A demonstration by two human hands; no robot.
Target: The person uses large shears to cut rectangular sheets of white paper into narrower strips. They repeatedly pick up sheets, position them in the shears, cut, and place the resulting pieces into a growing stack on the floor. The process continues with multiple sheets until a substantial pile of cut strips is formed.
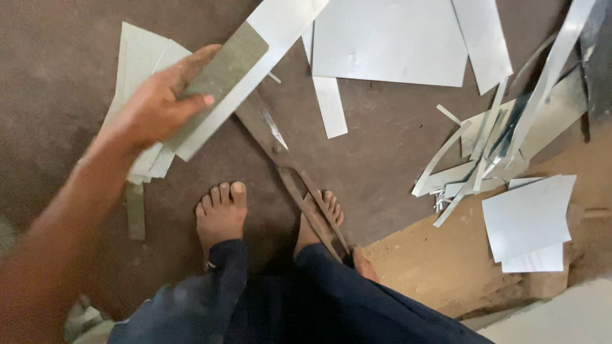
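Note:
My left hand (159, 105) grips the near end of a long grey sheet-metal strip (255, 57) that slants up to the right. The strip lies across the blades of large metal shears (278, 150) resting on the dark floor. The long shear handles run down to the right, over my bare right foot (315, 223). My bare left foot (220, 213) stands beside them. A small patch of skin (364, 264) shows at the handles' end behind my dark trouser leg; it may be my right hand, mostly hidden.
A stack of cut sheet pieces (143, 57) lies under my left hand. Larger metal sheets (389, 44) lie at top centre. A tangle of narrow offcut strips (491, 146) and two flat pieces (529, 220) lie at right, on a sandy patch.

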